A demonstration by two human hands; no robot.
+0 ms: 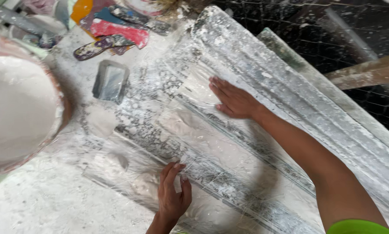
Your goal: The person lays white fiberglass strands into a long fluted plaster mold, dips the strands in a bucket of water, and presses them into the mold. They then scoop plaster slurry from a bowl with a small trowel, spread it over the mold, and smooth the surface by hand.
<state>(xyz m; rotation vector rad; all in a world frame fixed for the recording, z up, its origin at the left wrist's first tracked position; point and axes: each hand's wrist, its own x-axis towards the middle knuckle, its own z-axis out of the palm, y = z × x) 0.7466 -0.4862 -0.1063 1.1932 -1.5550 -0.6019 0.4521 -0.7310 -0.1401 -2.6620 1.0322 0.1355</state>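
A long ribbed mould (264,86) dusted with white plaster runs diagonally across the bench, and a clear plastic film (160,108) lies stretched over its near part. My right hand (233,100) lies flat, fingers spread, pressing the film onto the mould's grooves. Near the bottom edge, my left hand (173,195) pinches a fold of the film between thumb and fingers.
A large bowl of white plaster (17,108) stands at the left. A grey rectangular scraper (111,81) lies on the bench beside the film. Several paint-stained spatulas and a red one (116,30) lie at the back. A wooden strip (367,73) crosses at the right.
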